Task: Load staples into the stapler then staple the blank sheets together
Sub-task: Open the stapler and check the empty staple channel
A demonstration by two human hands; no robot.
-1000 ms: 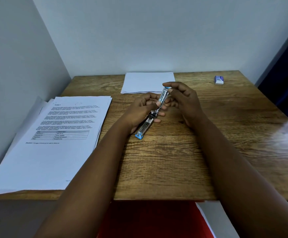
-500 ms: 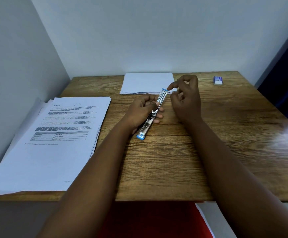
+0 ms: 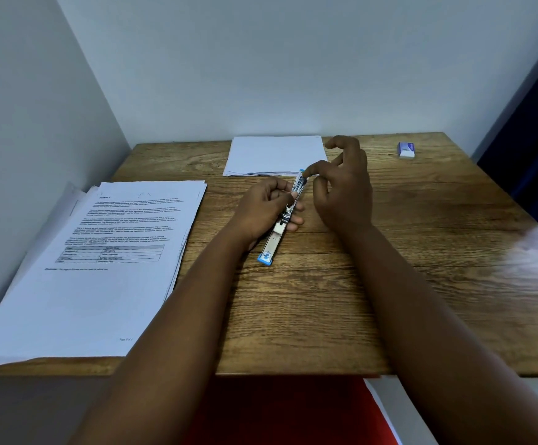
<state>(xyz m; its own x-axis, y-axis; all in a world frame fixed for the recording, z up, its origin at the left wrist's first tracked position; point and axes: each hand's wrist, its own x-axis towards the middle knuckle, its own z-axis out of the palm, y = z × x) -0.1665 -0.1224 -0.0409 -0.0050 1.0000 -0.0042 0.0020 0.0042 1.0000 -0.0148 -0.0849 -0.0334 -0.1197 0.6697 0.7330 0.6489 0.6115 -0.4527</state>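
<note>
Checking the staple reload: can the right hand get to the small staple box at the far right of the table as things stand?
Probably yes. The right hand only touches the tip of the stapler, held by the left hand; bare table lies between it and the staple box.

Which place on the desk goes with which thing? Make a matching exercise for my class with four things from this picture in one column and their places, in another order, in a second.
Things
1. stapler
2. blank sheets
3. printed pages
4. small box

Places
A. far right corner of the table
B. left side, hanging over the near edge
C. middle, held in the left hand, with the right hand touching its far tip
D. far edge, by the wall

Pairs: 1-C, 2-D, 3-B, 4-A
</note>
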